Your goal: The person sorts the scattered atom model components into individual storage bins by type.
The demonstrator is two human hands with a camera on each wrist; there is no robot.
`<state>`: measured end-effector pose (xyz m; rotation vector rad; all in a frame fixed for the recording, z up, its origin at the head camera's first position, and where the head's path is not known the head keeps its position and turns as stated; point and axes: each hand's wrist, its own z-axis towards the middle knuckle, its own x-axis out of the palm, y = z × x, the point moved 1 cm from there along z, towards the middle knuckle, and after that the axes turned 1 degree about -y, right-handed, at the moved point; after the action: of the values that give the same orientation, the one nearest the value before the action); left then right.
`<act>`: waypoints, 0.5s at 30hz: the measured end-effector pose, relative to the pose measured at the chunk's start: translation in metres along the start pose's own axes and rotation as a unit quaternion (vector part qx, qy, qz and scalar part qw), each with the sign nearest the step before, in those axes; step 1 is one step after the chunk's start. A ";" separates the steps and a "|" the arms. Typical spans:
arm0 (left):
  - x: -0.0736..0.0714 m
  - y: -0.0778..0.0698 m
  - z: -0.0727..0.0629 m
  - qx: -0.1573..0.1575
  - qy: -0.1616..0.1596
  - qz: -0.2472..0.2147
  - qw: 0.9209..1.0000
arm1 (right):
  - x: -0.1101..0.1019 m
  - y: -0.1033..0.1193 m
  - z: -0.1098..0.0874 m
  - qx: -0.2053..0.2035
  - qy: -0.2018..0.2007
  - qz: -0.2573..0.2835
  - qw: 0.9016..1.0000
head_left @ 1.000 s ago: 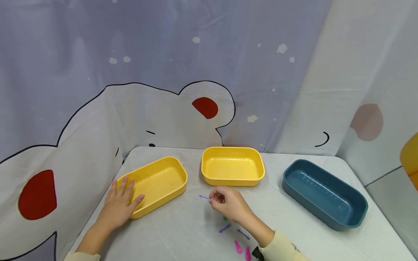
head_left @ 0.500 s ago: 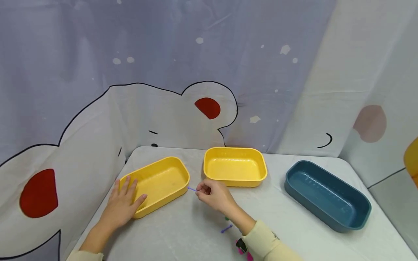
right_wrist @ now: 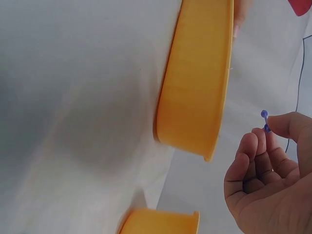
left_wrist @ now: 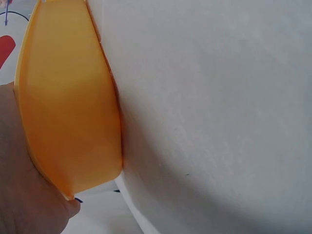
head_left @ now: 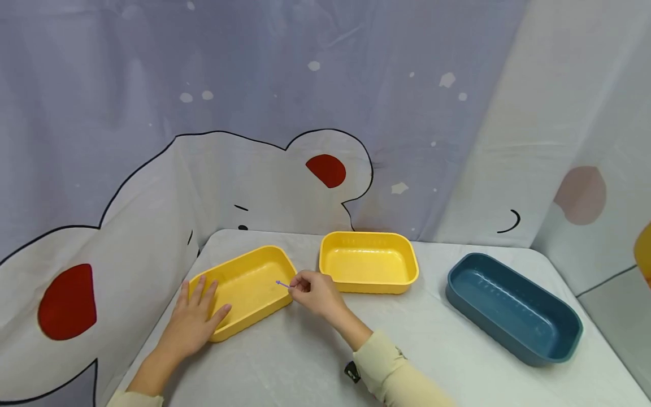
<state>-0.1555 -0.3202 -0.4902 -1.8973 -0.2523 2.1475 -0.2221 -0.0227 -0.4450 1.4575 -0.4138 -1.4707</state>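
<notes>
My right hand (head_left: pixel 316 293) pinches a small purple stick (head_left: pixel 282 284) between thumb and fingertips. In the head view the stick's free end shows over the left yellow tray (head_left: pixel 249 319), near its right end. A knob at the stick's end (right_wrist: pixel 264 113) is visible in the right wrist view. My left hand (head_left: pixel 192 322) rests on the near left end of that tray, its fingers spread and fairly straight across the rim. Seen from the left wrist, the tray's outer side wall (left_wrist: pixel 73 97) stands beside the hand.
A second yellow tray (head_left: pixel 368 286) sits at the back middle of the table. To the right stands a dark blue tray (head_left: pixel 513 333), set at an angle. A white cloth (head_left: pixel 285 367) covers the table, and a patterned curtain (head_left: pixel 264 68) rises behind it.
My right hand has moved left and away from me, carrying the purple stick from the table to the left tray. Its sleeve now covers the small pieces seen earlier. My left hand stays on the tray.
</notes>
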 end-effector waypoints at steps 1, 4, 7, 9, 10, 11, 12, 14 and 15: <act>0.000 0.000 0.000 0.000 -0.001 0.001 1.000 | 0.002 0.001 0.002 0.001 0.001 0.001 1.000; 0.000 0.000 -0.001 0.002 -0.005 0.003 1.000 | 0.009 0.003 0.008 0.007 0.003 -0.001 1.000; 0.000 0.000 0.000 0.001 -0.005 0.004 1.000 | 0.015 0.004 0.014 0.016 0.001 -0.010 1.000; 0.000 0.000 0.000 0.001 -0.005 0.002 1.000 | 0.018 0.004 0.017 0.022 -0.002 -0.016 1.000; 0.001 0.000 0.000 0.000 -0.005 0.002 1.000 | 0.020 0.004 0.019 0.024 -0.004 -0.018 1.000; 0.001 0.000 0.000 -0.001 -0.005 0.001 1.000 | 0.022 0.004 0.021 0.025 -0.005 -0.019 0.999; 0.001 0.000 0.000 -0.001 -0.006 0.002 1.000 | 0.023 0.004 0.023 0.026 -0.007 -0.021 0.999; 0.002 0.001 0.000 -0.002 -0.007 0.003 1.000 | 0.027 0.004 0.026 0.029 -0.007 -0.021 0.999; 0.002 0.001 0.000 -0.003 -0.007 0.004 1.000 | 0.028 0.004 0.028 0.030 -0.007 -0.022 0.999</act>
<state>-0.1559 -0.3204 -0.4919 -1.8903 -0.2546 2.1697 -0.2397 -0.0582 -0.4511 1.5135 -0.4407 -1.5144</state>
